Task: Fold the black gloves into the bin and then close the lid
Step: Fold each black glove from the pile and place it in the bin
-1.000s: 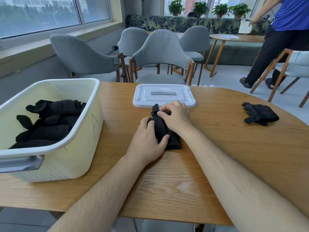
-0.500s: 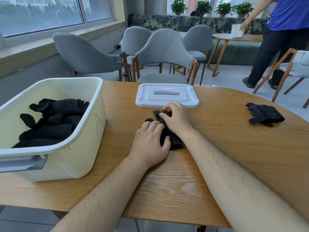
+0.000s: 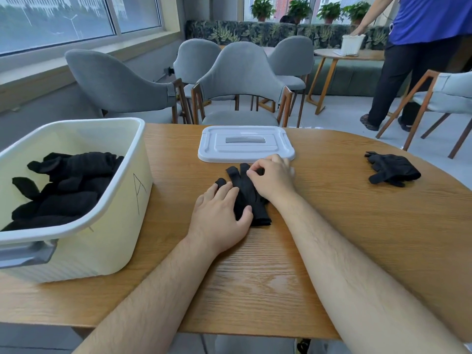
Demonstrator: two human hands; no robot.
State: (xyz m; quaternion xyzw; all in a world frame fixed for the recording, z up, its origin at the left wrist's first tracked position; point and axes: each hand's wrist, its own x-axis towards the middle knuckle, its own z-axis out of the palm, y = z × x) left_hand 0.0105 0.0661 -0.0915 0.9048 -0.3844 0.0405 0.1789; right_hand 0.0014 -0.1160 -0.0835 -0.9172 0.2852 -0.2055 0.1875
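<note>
One black glove (image 3: 249, 199) under flat L hand (image 3: 219, 218), prob. in R hand (image 3: 274, 180) pinch grip

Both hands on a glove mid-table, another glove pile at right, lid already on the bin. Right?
No. Head view: the lid lies flat on the table, and the bin is open. The left hand and right hand are on the glove; glove pile at right.

Wooden table (image 3: 357, 226), grey chairs (image 3: 240, 72), bystander (image 3: 424, 21)
</note>
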